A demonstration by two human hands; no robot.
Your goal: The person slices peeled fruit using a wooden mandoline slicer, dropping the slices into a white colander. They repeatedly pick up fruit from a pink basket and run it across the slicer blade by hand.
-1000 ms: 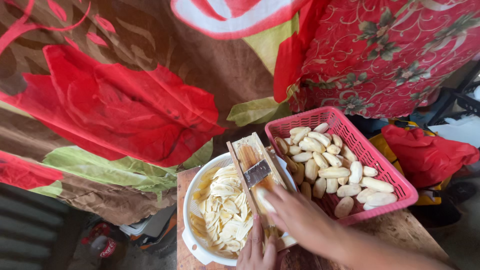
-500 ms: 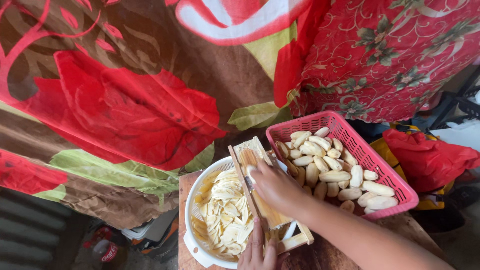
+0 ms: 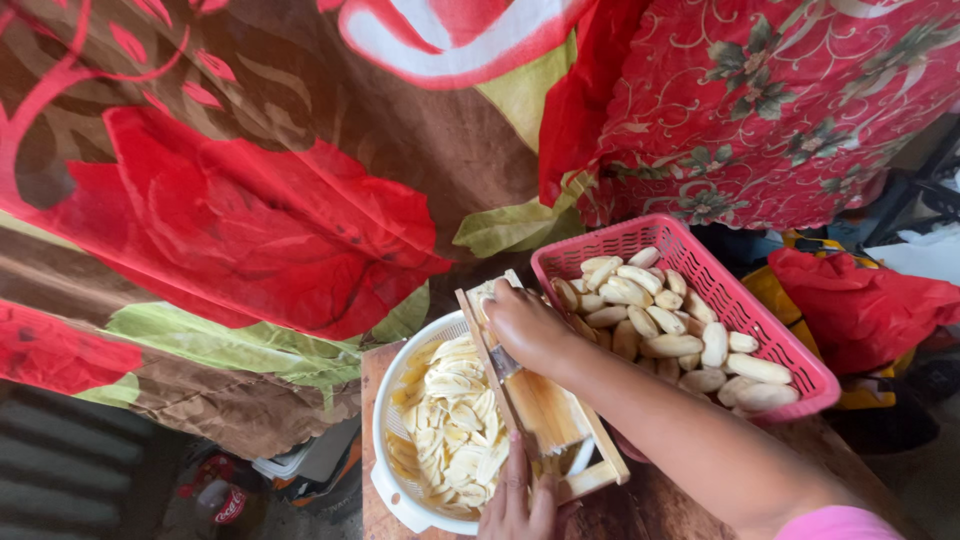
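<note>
A wooden slicer board (image 3: 545, 410) with a metal blade lies tilted across a white bowl (image 3: 385, 470) holding several pale thin slices (image 3: 455, 420). My right hand (image 3: 525, 325) presses a peeled banana piece against the slicer's far end, fingers closed over it. At the bottom edge my left hand (image 3: 520, 500) steadies the slicer's near end. A pink plastic basket (image 3: 625, 240) of several peeled pale bananas (image 3: 680, 320) sits just right of the slicer.
Bowl and basket rest on a wooden table (image 3: 660, 505). A large red-flowered cloth (image 3: 250, 200) hangs behind and left. A red bag (image 3: 860, 300) lies at right. Bottles and clutter (image 3: 225, 495) lie on the floor at lower left.
My right hand has slid up the slicer from its near part to its far end. My left hand stays at the slicer's base.
</note>
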